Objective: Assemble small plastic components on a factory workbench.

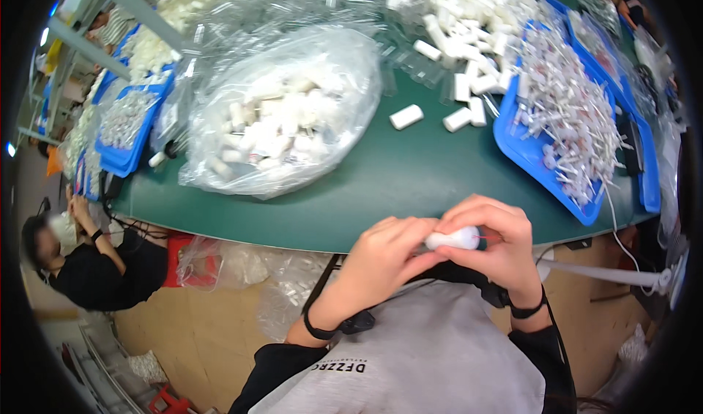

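Observation:
A small white cylinder (pixel 455 239) with a thin red wire at its right end is held between my two hands, just off the near edge of the green table. My left hand (pixel 392 249) pinches its left end between thumb and fingers. Around the right end curl the thumb and fingers of my right hand (pixel 501 242), near the red wire. Loose white cylinders (pixel 406 116) of similar shape lie beyond my hands on the table. A clear plastic bag (pixel 212 172) full of white pieces lies to the left of them.
A blue tray (pixel 509 139) heaped with small wired parts stands at the right. Clear plastic tubes (pixel 307 7) and a heap of white cylinders (pixel 476 11) cover the far side of the green table (pixel 432 168). Another blue tray (pixel 121 161) is at the left, where a co-worker (pixel 102 267) sits.

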A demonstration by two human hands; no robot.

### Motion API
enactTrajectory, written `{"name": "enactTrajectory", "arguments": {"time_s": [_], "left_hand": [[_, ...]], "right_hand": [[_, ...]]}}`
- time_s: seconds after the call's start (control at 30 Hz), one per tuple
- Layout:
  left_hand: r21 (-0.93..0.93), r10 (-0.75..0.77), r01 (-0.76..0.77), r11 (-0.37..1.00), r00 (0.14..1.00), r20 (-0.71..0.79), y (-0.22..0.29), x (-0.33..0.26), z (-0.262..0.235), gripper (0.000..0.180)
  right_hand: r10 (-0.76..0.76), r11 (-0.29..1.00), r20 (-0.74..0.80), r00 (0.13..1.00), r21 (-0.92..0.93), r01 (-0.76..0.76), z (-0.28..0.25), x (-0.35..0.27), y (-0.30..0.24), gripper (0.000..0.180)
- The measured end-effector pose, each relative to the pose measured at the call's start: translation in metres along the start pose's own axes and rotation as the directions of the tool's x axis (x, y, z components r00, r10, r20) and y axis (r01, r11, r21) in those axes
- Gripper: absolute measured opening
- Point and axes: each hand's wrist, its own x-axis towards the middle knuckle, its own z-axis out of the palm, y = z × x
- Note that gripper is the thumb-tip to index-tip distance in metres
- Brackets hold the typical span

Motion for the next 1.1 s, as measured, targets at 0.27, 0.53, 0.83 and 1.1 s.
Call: {"name": "enactTrajectory", "arguments": {"time_s": [0.27, 0.53, 0.83, 1.1], "left_hand": [[-0.289, 0.025, 0.021, 0.957, 0.987, 0.156, -0.005, -0.009, -0.001, 0.023], [-0.383, -0.123, 0.261, 0.886, 0.929, 0.349, -0.001, -0.025, -0.005, 0.027], [-0.591, -0.095, 0.312, 0.744, 0.925, 0.368, -0.004, -0.028, -0.007, 0.032], [-0.715, -0.079, 0.331, 0.616, 0.929, 0.362, 0.003, -0.028, -0.001, 0.026]], "right_hand": [[0.293, 0.932, -0.239, 0.926, 0.286, -0.221, 0.032, -0.03, -0.017, 0.023], [0.313, 0.888, 0.049, 0.949, 0.338, -0.311, 0.029, -0.022, -0.001, 0.024], [0.224, 0.905, -0.038, 0.974, 0.379, -0.194, 0.04, -0.027, 0.006, 0.027], [0.23, 0.894, -0.117, 0.966, 0.417, -0.162, 0.05, -0.035, 0.007, 0.026]]}}
